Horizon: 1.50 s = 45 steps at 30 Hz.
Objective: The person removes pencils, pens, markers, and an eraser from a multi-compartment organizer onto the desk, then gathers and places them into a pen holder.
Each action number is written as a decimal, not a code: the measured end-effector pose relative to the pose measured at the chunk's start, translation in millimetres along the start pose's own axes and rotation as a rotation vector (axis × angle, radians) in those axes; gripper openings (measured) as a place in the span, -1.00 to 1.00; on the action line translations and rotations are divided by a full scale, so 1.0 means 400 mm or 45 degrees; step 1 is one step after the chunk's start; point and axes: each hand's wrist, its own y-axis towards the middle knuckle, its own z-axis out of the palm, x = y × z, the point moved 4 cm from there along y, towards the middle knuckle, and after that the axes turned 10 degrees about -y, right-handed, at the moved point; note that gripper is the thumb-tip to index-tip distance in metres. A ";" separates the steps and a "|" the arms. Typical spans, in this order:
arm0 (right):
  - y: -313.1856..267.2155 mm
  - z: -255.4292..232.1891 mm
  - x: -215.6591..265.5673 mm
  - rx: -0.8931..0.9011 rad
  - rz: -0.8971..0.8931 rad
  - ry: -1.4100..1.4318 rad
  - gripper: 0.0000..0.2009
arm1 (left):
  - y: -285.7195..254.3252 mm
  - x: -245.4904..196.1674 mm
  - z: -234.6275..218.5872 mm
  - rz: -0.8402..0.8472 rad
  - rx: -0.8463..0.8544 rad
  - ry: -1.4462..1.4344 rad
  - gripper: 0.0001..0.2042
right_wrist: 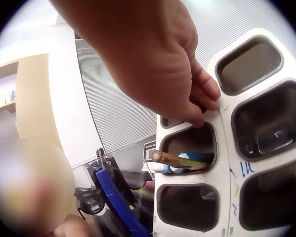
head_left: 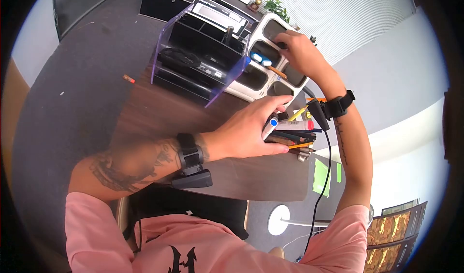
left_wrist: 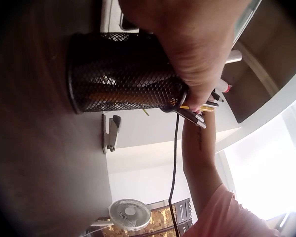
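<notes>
Clear purple file tray at left on dark wood bench, left hand gripping pens in black mesh pen cup at centre, right hand fingers curled into a compartment of white multi-slot organizer, its grasp hidden.

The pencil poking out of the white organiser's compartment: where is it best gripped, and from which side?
Pinch the pencil at its protruding end, coming from the organiser's open front. It lies tilted, the rest sunk inside among other items, so probably only that end is free.
</notes>
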 end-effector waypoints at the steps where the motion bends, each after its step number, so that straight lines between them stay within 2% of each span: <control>1: -0.007 -0.017 -0.002 -0.062 -0.019 0.034 -0.74 | 0.000 0.002 0.000 0.006 0.000 0.012 -0.02; 3: -0.033 -0.070 0.006 -0.148 0.023 0.141 -0.76 | -0.001 0.002 0.001 0.016 -0.008 0.029 -0.01; 5: -0.080 -0.163 0.024 -0.108 0.268 0.356 -0.79 | -0.003 0.000 0.002 0.024 -0.013 0.038 0.00; 6: -0.110 -0.197 0.010 -0.164 0.227 0.290 -0.81 | -0.004 -0.002 0.002 0.010 -0.035 0.011 0.02; 7: -0.138 -0.236 0.017 -0.196 0.292 0.450 -0.83 | -0.004 -0.002 0.001 -0.004 -0.054 -0.013 0.04; 8: -0.169 -0.280 0.030 -0.161 0.402 0.565 -0.84 | -0.005 -0.003 0.002 -0.007 -0.048 -0.021 0.04; 10: -0.227 -0.346 0.025 -0.070 0.412 0.750 -0.85 | -0.006 0.001 0.003 -0.072 -0.058 -0.022 0.07; 12: -0.258 -0.364 0.050 0.018 0.402 0.802 -0.84 | -0.006 0.007 0.006 -0.074 -0.040 -0.029 0.07; 13: -0.268 -0.363 0.068 0.104 0.377 0.854 -0.84 | -0.006 0.007 0.005 -0.059 -0.047 -0.013 0.07; 14: -0.267 -0.345 0.097 0.095 0.310 0.883 -0.81 | -0.005 0.006 0.005 -0.041 -0.055 0.005 0.06; 15: -0.264 -0.320 0.118 0.164 0.332 0.972 -0.80 | -0.005 0.004 0.005 -0.040 -0.060 -0.001 0.04; 17: -0.250 -0.279 0.168 0.286 0.166 0.821 -0.78 | -0.004 0.005 0.007 -0.031 -0.048 0.009 0.04; 20: -0.229 -0.248 0.197 0.437 0.085 0.946 -0.77 | -0.002 -0.001 0.003 -0.018 -0.042 0.016 0.01; 21: -0.223 -0.242 0.187 0.432 0.078 0.943 -0.77 | -0.001 0.000 0.003 -0.011 -0.037 -0.003 0.00; 23: -0.207 -0.234 0.138 0.224 0.225 0.966 -0.75 | -0.004 0.002 0.004 -0.026 -0.040 -0.008 -0.01; 24: -0.191 -0.222 0.125 0.224 0.221 0.963 -0.75 | -0.004 0.003 0.003 -0.023 -0.043 -0.006 -0.01; 26: -0.160 -0.199 0.080 0.079 0.396 0.723 -0.74 | -0.005 0.002 0.003 -0.036 -0.012 -0.005 0.01; 27: -0.141 -0.179 0.069 0.079 0.395 0.725 -0.74 | -0.004 0.003 0.003 -0.044 -0.008 -0.004 0.00; 29: -0.098 -0.135 0.067 0.132 0.207 0.445 -0.69 | -0.003 0.007 0.003 -0.029 -0.007 -0.004 0.00; 30: -0.084 -0.105 0.063 0.128 0.203 0.447 -0.69 | -0.003 0.008 0.003 -0.013 -0.005 -0.005 0.00; 33: -0.048 -0.044 0.088 0.298 -0.001 0.401 -0.51 | -0.004 0.011 0.004 0.000 -0.015 0.004 -0.03; 36: -0.021 0.007 0.102 0.383 -0.085 0.327 -0.58 | -0.004 0.008 0.001 0.001 -0.015 0.005 -0.06; 38: -0.017 0.023 0.093 0.379 -0.088 0.312 -0.65 | -0.003 0.005 0.003 0.001 -0.009 0.005 -0.06; 40: -0.015 0.017 0.079 0.139 -0.202 0.317 -0.70 | -0.004 0.003 0.002 0.006 -0.005 0.014 -0.07; 45: -0.050 -0.002 0.080 0.111 -0.124 0.324 -0.76 | -0.001 0.000 0.002 0.060 -0.010 0.063 -0.08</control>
